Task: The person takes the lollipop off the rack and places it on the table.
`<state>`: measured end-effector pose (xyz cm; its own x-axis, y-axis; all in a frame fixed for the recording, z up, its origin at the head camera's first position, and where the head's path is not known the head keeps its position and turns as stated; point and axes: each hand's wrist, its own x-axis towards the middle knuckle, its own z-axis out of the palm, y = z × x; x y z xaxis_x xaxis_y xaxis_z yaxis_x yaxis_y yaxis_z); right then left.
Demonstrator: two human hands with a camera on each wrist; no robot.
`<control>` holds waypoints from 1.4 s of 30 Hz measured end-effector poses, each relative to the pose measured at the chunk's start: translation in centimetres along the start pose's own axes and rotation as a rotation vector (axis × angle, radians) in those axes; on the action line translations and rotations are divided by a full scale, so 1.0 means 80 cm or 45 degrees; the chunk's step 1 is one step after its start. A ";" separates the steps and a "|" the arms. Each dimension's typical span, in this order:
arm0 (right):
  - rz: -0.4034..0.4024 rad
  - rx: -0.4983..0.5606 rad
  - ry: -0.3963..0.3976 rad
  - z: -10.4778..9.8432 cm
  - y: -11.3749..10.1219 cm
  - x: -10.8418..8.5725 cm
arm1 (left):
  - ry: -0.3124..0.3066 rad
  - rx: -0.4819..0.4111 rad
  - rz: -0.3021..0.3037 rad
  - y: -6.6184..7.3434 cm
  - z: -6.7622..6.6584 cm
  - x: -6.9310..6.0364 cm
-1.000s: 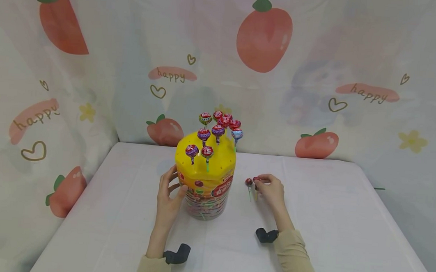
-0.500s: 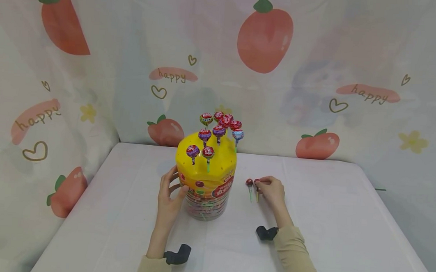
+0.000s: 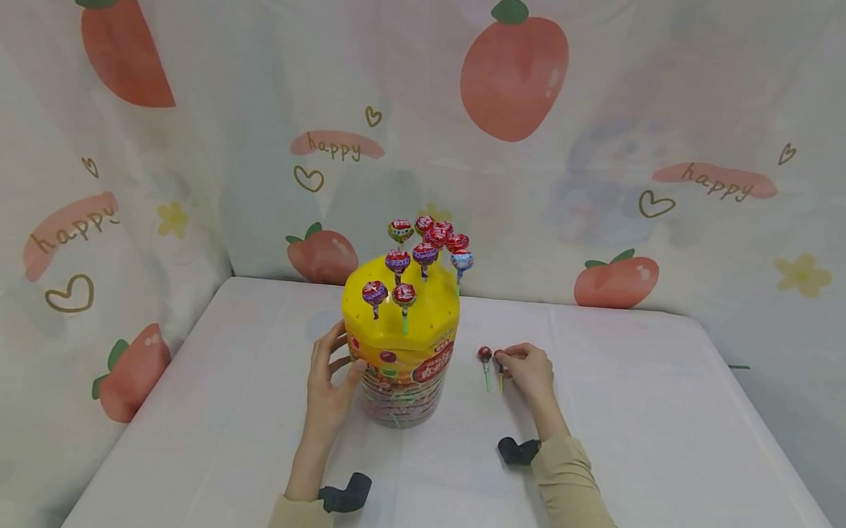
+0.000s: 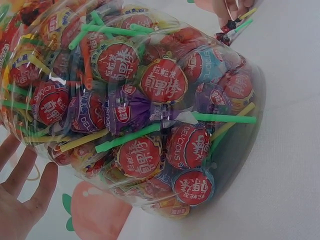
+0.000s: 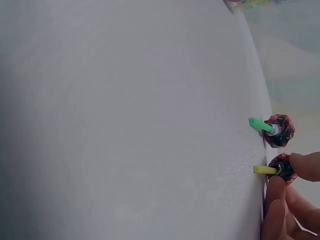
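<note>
A tall clear candy jar [image 3: 405, 391] with a yellow lid [image 3: 372, 273] stands upright on the table, packed with wrapped lollipops. Several lollipops [image 3: 404, 295] stick up from the lid. My left hand [image 3: 328, 391] rests against the jar's left side, fingers spread, thumb toward the front; in the left wrist view its straight fingers [image 4: 44, 187] meet the plastic. Right of the jar, my right hand [image 3: 528, 372] pinches the red-wrapped head of a yellow-stick lollipop [image 5: 264, 170] between thumb and fingers, low at the tabletop. Beside it lies a green-stick lollipop [image 5: 280, 131], untouched.
A white cloth covers the table [image 3: 636, 435]. Behind and to the left hangs a pale backdrop [image 3: 419, 56] printed with peaches and "happy". Black wrist mounts [image 3: 346, 494] sit on both forearms, below beige sleeves [image 3: 576, 495].
Hardly anything moves. My right fingers stay at the yellow-stick lollipop, with a very slight shift. The left hand and jar keep their places; the whole view drifts slightly.
</note>
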<state>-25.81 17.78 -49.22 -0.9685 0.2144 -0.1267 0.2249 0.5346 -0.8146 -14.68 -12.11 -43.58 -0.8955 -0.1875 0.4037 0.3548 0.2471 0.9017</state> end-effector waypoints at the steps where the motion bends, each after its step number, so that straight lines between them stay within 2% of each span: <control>1: 0.002 -0.002 0.000 0.000 0.000 0.000 | 0.000 0.001 -0.001 0.000 0.000 0.000; 3: 0.002 -0.005 0.002 0.000 0.002 0.000 | 0.006 -0.001 0.012 -0.008 0.001 0.000; 7: 0.005 0.019 0.003 0.001 0.004 0.000 | 0.014 -0.011 0.012 -0.037 0.003 0.003; 16: 0.021 0.136 -0.012 0.000 0.007 -0.001 | 0.019 -0.009 0.070 -0.039 0.002 0.003; 23: 0.014 0.165 0.013 -0.003 0.006 -0.004 | 0.016 -0.011 0.026 -0.039 0.003 0.004; 26: -0.001 0.177 0.048 -0.004 0.004 -0.007 | 0.013 -0.016 -0.012 -0.035 0.004 0.004; 28: -0.018 0.182 0.089 -0.005 0.000 -0.009 | 0.006 -0.016 -0.028 -0.026 0.003 0.003; 34: -0.159 0.197 0.196 -0.011 -0.019 -0.020 | -0.001 -0.002 0.006 0.008 -0.001 -0.001; 42: -0.253 0.271 0.211 -0.023 -0.048 -0.036 | 0.007 -0.020 0.020 0.010 -0.001 -0.002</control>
<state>-23.70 16.61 -44.71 -0.9566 0.2626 0.1264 -0.0111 0.4007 -0.9162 -14.25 -11.94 -42.93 -0.8882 -0.1888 0.4190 0.3733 0.2352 0.8974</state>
